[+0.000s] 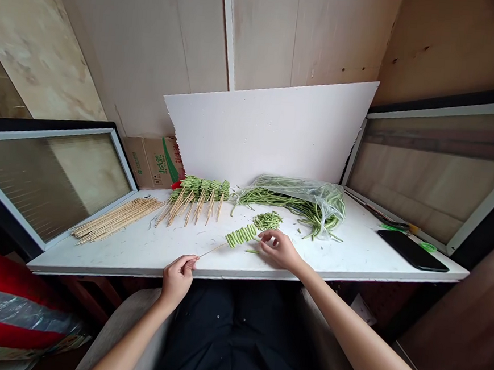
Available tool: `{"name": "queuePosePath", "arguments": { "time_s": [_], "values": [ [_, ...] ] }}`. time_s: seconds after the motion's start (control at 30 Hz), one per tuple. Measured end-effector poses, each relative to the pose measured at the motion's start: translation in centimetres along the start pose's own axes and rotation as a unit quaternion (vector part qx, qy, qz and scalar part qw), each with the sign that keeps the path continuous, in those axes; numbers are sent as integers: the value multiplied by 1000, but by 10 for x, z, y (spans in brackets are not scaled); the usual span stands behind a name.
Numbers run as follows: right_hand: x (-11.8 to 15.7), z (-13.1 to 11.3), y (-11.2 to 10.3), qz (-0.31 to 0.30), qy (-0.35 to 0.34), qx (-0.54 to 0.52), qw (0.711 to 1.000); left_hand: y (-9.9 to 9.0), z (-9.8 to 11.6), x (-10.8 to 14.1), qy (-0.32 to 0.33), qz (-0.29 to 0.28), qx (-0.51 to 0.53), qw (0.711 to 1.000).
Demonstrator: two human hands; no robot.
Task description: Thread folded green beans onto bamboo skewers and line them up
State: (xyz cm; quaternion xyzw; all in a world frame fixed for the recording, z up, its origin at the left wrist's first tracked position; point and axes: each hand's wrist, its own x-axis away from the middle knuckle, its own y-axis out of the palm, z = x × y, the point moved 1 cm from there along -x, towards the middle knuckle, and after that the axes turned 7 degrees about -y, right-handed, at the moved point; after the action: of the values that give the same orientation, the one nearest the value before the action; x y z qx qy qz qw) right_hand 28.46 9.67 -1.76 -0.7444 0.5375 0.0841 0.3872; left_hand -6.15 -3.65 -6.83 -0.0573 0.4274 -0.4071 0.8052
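Observation:
My left hand (pixel 178 277) is closed on the bare end of a thin bamboo skewer (pixel 212 251), near the table's front edge. Cut green bean pieces (pixel 241 236) sit side by side across the skewer's far part, which tilts up to the right. At that far end, my right hand (pixel 279 248) pinches a small piece of green bean (pixel 257 239) between thumb and forefinger. Another bean piece (pixel 252 251) lies on the table just below. Behind the right hand is a small heap of cut beans (pixel 267 220).
Loaded bean skewers (pixel 201 195) are stacked at the back; loose bamboo skewers (pixel 116 218) lie left. A clear plastic bag of long beans (pixel 309 201) lies back right. A black phone (pixel 412 250) rests at right on the white table (pixel 130 258). Framed glass panels flank both sides.

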Motion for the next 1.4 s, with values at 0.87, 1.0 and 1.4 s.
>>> {"name": "queuePosePath", "arguments": {
  "time_s": [0.87,1.0,1.4],
  "values": [
    [-2,9,15,58,204,-474,854,6,-8,2,-12,-18,8,1000],
    [-2,7,16,65,193,-448,871,7,-9,2,-10,-19,9,1000],
    [-2,18,19,56,186,-460,866,5,-5,2,1,-20,3,1000]
  ]
}}
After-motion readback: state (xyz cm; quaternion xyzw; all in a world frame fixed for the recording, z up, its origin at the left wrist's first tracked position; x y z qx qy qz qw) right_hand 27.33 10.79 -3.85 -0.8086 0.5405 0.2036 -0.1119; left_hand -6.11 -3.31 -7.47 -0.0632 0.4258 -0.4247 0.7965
